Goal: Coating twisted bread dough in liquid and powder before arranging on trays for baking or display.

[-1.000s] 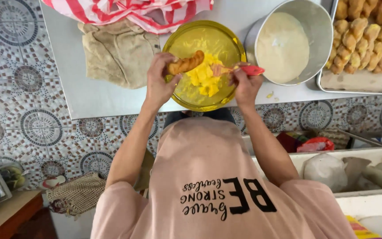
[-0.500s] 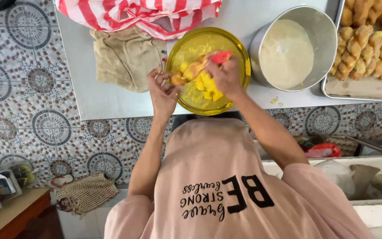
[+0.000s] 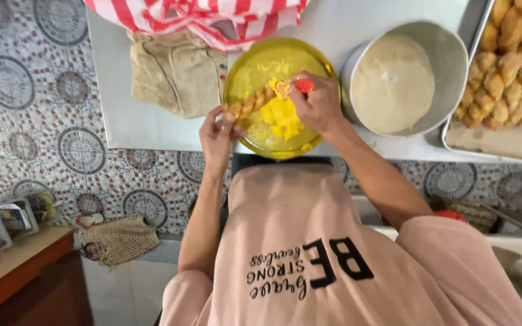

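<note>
Golden twisted pastry (image 3: pixel 250 105) in left hand (image 3: pixel 215 134), right hand (image 3: pixel 316 104) gripping red-handled tool (image 3: pixel 302 85)

Right hand (image 3: pixel 318 105) covers most of red-handled tool (image 3: pixel 303 85); tray (image 3: pixel 502 142) beside yellow bowl (image 3: pixel 255 66) cut off at edge.

The person wears a loose, pale pink T-shirt (image 3: pixel 309 241) with short sleeves that end above the elbows, leaving both forearms bare. Black lettering is printed across its front, part in thick block letters and part in thin script. The left hand (image 3: pixel 217 136) and right hand (image 3: pixel 316 105) are bare, with no gloves, rings or watch to be seen.
</note>
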